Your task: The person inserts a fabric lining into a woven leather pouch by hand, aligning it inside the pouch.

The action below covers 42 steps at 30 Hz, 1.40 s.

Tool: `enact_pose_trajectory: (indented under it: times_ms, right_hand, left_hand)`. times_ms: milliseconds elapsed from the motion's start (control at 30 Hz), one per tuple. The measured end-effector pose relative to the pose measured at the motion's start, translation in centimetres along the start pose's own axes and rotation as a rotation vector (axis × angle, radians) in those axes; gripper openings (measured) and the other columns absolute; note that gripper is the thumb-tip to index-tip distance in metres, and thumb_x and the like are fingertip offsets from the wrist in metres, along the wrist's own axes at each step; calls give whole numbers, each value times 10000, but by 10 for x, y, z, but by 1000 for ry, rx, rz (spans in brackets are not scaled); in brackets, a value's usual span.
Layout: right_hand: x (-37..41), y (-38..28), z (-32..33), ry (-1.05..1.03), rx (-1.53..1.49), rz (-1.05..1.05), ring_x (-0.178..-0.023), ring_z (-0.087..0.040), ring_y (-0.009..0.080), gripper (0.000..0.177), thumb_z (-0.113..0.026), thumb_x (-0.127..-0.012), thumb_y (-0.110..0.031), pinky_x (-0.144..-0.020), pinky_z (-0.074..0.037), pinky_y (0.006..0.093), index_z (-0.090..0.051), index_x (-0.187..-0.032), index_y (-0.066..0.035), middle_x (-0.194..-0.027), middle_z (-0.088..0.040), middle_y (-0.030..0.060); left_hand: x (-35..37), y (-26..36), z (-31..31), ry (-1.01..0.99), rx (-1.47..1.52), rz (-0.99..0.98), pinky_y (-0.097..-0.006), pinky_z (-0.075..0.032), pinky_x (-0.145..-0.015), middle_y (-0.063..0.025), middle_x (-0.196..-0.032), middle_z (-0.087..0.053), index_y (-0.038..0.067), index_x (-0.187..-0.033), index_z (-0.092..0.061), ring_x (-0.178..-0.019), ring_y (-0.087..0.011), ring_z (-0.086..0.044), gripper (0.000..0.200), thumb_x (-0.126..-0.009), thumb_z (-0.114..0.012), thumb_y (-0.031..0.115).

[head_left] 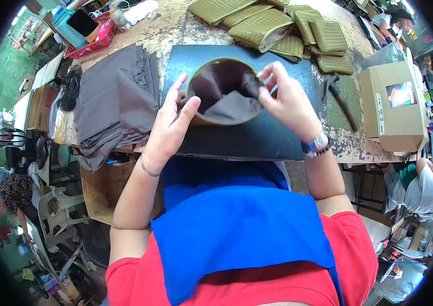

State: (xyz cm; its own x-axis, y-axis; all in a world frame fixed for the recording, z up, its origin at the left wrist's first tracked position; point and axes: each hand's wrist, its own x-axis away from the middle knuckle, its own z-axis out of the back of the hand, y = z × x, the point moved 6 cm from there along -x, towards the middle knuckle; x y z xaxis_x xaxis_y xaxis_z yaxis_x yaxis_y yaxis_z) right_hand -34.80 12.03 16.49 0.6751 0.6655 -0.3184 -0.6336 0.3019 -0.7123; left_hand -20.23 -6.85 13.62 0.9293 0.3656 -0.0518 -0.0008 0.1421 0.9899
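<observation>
An open pouch [226, 106] with a dark brown lining and a thin olive rim is held over a black board [242, 140], its mouth facing up toward me. Its outer side is mostly hidden. My left hand [174, 113] supports the pouch's left side, thumb at the rim and fingers partly behind it. On the opposite side, my right hand [289, 98] pinches the rim between thumb and fingers. Loose lining fabric bunches inside the pouch.
Dark brown fabric pieces [117, 97] are stacked at left. Olive woven pouches [262, 28] lie at the back. To the right are a hammer [341, 102] on a green mat and a cardboard box [392, 107]. A red basket [96, 43] stands back left. Other people are nearby.
</observation>
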Motion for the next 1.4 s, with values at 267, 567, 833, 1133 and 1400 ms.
enact_pose_trajectory:
  times_ms: [267,567,833,1133,1400]
  right_hand:
    - [-6,-60,-10,-18,116,347,-892,-621,288,281,-734,-806,-216,-789,-514,381,-634,-1025,-72,-931,-638,95]
    - [-31,-54,-53,-85,98,499,-942,-581,303,183,-704,-818,-228,-845,-481,404,-670,-918,-78,-918,-628,102]
    - [-25,-39,-54,-69,148,369,-796,-666,252,146,-650,-873,-265,-876,-436,432,-690,-882,-125,-772,-690,51]
    - [-33,-31,-57,-69,197,271,-793,-667,231,178,-656,-881,-273,-826,-455,390,-708,-899,-104,-804,-696,50]
    - [-29,-29,-59,-63,176,217,-823,-673,249,164,-653,-856,-293,-845,-427,436,-693,-867,-134,-792,-698,56]
  left_hand:
    - [-5,-8,1,-32,84,25,-254,-471,-946,-94,-1216,-641,-62,-1329,-539,-1089,-106,-582,462,-926,-689,106]
    - [-15,-2,16,-29,-24,-48,-243,-460,-955,-111,-1264,-623,-68,-1374,-501,-1121,-95,-558,452,-944,-616,16]
    - [-25,-4,12,-157,96,-30,-247,-396,-1022,-124,-1296,-601,-12,-1465,-384,-1167,-119,-548,526,-958,-516,-47]
    - [-21,-3,6,-184,153,36,-231,-397,-1008,-133,-1274,-620,2,-1440,-398,-1153,-105,-556,504,-951,-497,-67]
    - [-21,2,2,-130,89,34,-247,-458,-960,-157,-1224,-639,3,-1408,-417,-1095,-122,-602,500,-927,-524,-80]
